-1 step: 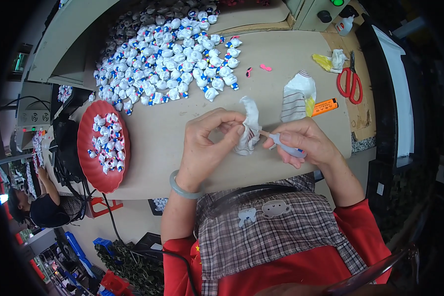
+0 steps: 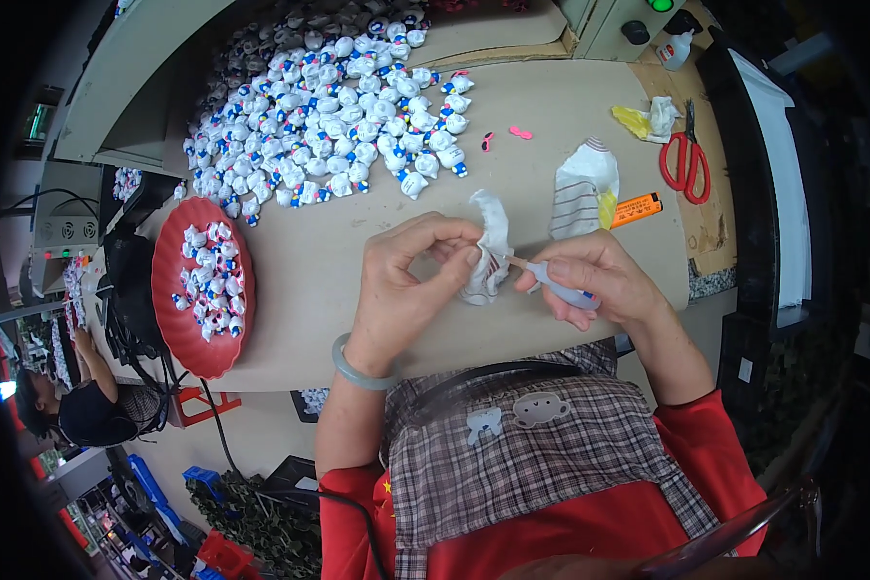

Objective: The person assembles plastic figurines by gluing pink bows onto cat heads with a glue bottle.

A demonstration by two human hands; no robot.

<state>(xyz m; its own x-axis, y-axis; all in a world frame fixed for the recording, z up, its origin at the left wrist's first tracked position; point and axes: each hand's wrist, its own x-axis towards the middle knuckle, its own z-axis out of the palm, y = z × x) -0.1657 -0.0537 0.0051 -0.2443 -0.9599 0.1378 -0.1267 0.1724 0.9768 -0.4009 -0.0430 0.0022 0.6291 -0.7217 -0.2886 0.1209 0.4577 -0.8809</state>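
Over the near edge of the counter (image 2: 358, 319), the left hand (image 2: 406, 280) pinches a small white figurine wrapped in a crumpled white cloth (image 2: 488, 253) between thumb and fingertips, while the right hand (image 2: 599, 280) at its 3 o'clock is closed around a thin white-handled tool (image 2: 563, 288) whose tip meets the figurine. It looks light, hard and probably brittle, so I judge the cloth-covered body the safest grip. Farther out, a red plate (image 2: 169, 319) of figurines lies at 9 o'clock, a heap of figurines (image 2: 329, 116) at 11 o'clock, and red scissors (image 2: 686, 159) at 2 o'clock.
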